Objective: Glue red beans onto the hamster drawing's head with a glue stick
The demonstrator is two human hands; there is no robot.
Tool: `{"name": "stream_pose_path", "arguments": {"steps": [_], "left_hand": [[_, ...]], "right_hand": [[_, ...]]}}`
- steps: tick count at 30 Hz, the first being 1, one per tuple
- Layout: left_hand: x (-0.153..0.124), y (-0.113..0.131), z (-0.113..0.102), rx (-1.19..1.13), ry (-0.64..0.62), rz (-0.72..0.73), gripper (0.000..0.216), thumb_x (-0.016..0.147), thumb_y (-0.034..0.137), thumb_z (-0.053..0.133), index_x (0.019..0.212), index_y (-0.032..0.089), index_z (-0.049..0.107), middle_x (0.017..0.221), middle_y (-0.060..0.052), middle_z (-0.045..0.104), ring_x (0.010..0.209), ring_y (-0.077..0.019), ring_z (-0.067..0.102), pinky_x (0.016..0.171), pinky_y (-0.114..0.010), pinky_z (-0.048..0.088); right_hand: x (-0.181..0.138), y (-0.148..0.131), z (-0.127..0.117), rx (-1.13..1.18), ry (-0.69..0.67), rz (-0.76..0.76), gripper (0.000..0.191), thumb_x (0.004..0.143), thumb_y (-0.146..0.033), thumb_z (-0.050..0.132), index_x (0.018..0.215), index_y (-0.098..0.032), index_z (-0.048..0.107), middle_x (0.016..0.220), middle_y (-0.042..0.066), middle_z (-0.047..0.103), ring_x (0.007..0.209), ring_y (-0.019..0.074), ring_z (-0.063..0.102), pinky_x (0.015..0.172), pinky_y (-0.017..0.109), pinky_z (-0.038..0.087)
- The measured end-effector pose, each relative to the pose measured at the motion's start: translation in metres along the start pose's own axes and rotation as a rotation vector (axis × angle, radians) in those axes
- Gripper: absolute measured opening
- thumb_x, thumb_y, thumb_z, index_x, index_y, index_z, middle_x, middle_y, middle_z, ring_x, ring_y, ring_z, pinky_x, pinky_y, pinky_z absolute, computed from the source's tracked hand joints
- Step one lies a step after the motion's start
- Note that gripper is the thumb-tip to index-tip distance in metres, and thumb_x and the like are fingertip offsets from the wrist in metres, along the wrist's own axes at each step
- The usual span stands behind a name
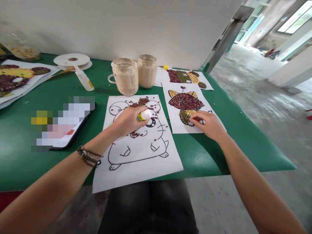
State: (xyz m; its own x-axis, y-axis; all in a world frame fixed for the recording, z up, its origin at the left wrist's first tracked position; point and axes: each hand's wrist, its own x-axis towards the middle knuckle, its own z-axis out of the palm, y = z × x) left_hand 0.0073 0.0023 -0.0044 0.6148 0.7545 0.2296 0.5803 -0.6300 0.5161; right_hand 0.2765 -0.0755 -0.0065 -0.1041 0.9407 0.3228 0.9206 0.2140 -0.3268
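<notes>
My left hand [128, 121] is wrapped round a small white glue bottle [146, 114] with a yellow label, one end sticking out towards the right. It is above a sheet with a line-drawn hamster [138, 152]. Loose red and green beans [140, 102] lie on the top and middle of that drawing. On the right, my right hand [206, 123] has thumb and fingertips pinched together at a second sheet [179, 126]. That sheet bears a fox-like figure [186, 102] filled with dark red beans, yellow kernels and green beans. Whatever the pinch holds is hidden.
Two cloudy jars [125, 78] stand behind the hamster sheet. Another glue bottle [84, 79] lies near a white ribbon spool [71, 60]. A phone [67, 125] rests at left. Finished-looking bean pictures [18, 79] lie far left and back right. The green table [200, 154] ends at the right.
</notes>
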Motion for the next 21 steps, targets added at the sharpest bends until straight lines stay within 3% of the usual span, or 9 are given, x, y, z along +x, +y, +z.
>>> {"name": "stream_pose_path", "arguments": {"steps": [11,17,21], "left_hand": [[0.0007,0.0002,-0.0007,0.029,-0.015,0.003,0.013,0.07,0.028,0.052,0.064,0.018,0.047,0.053,0.003,0.047,0.047,-0.009,0.041,0.044,-0.021,0.029],[0.0005,-0.0008,0.0001,0.023,-0.007,0.025,0.014,0.071,0.028,0.051,0.064,0.017,0.046,0.053,0.003,0.048,0.047,-0.0081,0.04,0.044,-0.02,0.029],[0.0002,-0.0021,0.0008,0.025,0.006,0.05,0.016,0.071,0.029,0.051,0.062,0.017,0.044,0.052,0.003,0.047,0.047,-0.0077,0.04,0.044,-0.02,0.029]], "right_hand": [[0.003,-0.0013,0.0028,-0.008,0.02,0.049,0.01,0.071,-0.021,0.05,0.063,-0.019,0.055,0.062,0.003,0.057,0.053,0.0128,0.049,0.054,0.027,0.042],[0.0025,0.001,0.0035,0.155,0.118,0.17,0.008,0.069,-0.024,0.051,0.065,-0.018,0.054,0.068,0.004,0.06,0.058,0.0134,0.053,0.057,0.028,0.046],[0.0035,0.0001,0.0039,0.188,0.1,0.197,0.008,0.067,-0.026,0.054,0.069,-0.018,0.055,0.067,0.003,0.06,0.055,0.0122,0.051,0.054,0.027,0.045]]}}
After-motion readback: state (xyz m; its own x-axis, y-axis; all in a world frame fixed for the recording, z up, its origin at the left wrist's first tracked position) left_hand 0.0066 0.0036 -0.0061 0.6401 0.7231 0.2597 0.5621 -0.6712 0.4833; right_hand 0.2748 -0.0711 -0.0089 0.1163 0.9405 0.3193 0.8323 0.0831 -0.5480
